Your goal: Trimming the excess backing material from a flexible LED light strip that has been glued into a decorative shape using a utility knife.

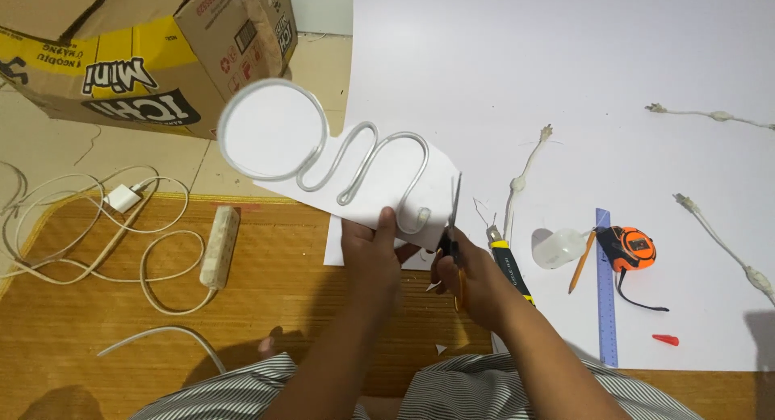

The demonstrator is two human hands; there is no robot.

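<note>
Left hand pinches the near edge of a white paper cutout carrying a bent tube, held up above the mat. Right hand is clamped on scissors, blades at the cutout's right edge. A tape measure and ruler lie right.

A woven mat covered the floor, carrying a white sheet, power strip, charger and cardboard box; tape measure, ruler and pencil lay on the sheet.
</note>
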